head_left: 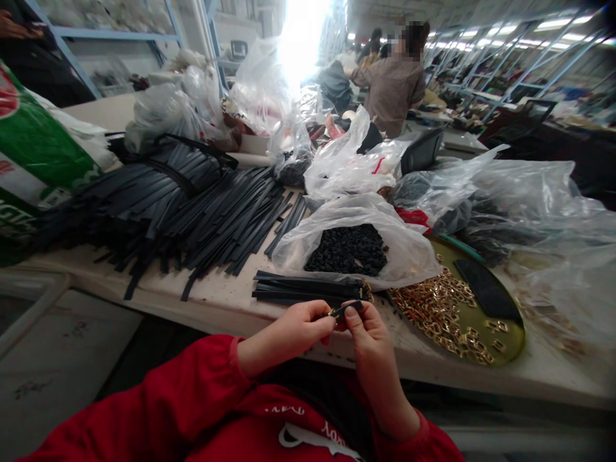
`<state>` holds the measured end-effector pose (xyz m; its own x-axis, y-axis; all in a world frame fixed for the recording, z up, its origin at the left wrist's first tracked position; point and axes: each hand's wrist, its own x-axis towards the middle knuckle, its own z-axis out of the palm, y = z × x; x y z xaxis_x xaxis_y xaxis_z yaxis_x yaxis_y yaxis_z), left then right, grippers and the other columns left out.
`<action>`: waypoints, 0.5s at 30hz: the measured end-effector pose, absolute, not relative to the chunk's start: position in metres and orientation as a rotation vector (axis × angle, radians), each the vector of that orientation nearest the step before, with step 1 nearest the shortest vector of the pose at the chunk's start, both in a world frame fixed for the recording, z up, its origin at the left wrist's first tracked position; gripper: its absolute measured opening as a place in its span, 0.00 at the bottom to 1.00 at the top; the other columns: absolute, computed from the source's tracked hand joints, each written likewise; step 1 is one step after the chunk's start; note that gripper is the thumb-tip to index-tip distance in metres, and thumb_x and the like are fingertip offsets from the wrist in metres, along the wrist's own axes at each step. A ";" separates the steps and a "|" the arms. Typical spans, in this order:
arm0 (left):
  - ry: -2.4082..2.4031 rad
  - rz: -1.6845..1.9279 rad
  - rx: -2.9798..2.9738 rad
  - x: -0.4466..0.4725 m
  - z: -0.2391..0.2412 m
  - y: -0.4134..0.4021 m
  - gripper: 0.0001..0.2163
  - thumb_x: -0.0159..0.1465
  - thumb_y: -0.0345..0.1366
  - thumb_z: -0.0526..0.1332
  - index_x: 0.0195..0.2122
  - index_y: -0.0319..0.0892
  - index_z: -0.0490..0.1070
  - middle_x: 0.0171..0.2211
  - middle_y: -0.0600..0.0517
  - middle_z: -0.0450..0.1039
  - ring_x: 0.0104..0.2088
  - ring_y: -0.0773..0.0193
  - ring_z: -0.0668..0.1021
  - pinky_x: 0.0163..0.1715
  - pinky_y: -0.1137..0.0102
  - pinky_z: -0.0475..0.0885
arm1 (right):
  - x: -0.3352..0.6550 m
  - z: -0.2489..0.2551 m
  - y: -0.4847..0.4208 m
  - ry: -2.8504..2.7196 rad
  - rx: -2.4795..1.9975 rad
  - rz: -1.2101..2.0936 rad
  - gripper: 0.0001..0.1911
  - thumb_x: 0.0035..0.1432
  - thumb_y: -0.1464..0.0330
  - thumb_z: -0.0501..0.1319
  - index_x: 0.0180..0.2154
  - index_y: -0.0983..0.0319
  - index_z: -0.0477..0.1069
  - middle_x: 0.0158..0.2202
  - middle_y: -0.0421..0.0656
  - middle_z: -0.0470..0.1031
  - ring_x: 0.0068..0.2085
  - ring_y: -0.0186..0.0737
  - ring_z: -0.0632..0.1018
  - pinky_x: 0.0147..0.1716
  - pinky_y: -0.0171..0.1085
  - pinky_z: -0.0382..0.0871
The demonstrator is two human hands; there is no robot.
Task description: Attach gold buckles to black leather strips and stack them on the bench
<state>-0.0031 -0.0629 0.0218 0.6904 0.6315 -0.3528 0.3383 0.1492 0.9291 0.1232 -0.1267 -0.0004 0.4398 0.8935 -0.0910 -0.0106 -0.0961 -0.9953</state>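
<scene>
At the table's front edge, my left hand [305,325] pinches a small gold buckle [333,314]. My right hand [369,330], thumb on top, grips the end of a black strap [355,305] that meets the buckle between my fingertips. Most of the strap is hidden by my hands. Just beyond them lies a neat stack of black straps [303,289], with gold buckles [368,292] at its right end. Behind that stack, an opened clear plastic bag [407,256] holds many small black loops or pieces [347,249].
A round golden tray [513,333] to the right carries loose gold buckles [445,308] and a flat black piece [486,289]. Large piles of black strips [226,218] cover the left side. Plastic bags [356,157] crowd the back. A person [392,90] stands farther off.
</scene>
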 end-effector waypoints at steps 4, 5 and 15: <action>0.868 0.265 1.484 -0.002 0.022 -0.063 0.08 0.57 0.37 0.51 0.26 0.39 0.63 0.21 0.58 0.61 0.21 0.73 0.62 0.19 0.78 0.56 | 0.124 -0.005 -0.132 -1.079 -1.598 0.572 0.06 0.55 0.64 0.56 0.33 0.58 0.67 0.26 0.40 0.72 0.28 0.38 0.73 0.30 0.37 0.66; 0.867 0.283 1.509 -0.001 0.022 -0.063 0.08 0.57 0.36 0.51 0.25 0.39 0.63 0.21 0.58 0.61 0.22 0.72 0.63 0.20 0.78 0.57 | 0.125 -0.006 -0.133 -1.162 -1.599 0.462 0.04 0.55 0.65 0.56 0.33 0.58 0.67 0.28 0.40 0.73 0.30 0.39 0.74 0.31 0.38 0.65; 0.793 0.266 1.906 -0.016 0.040 -0.071 0.11 0.60 0.39 0.51 0.27 0.38 0.65 0.22 0.58 0.61 0.24 0.72 0.62 0.22 0.76 0.55 | 0.132 0.011 -0.135 -1.217 -1.628 0.814 0.11 0.52 0.59 0.58 0.28 0.60 0.65 0.21 0.36 0.66 0.23 0.33 0.67 0.22 0.32 0.59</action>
<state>-0.0161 -0.0712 0.0404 0.7594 0.6311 -0.1582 0.4081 -0.2727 0.8713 0.1318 -0.1348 0.0113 0.2935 0.9558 0.0166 0.3503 -0.0914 -0.9322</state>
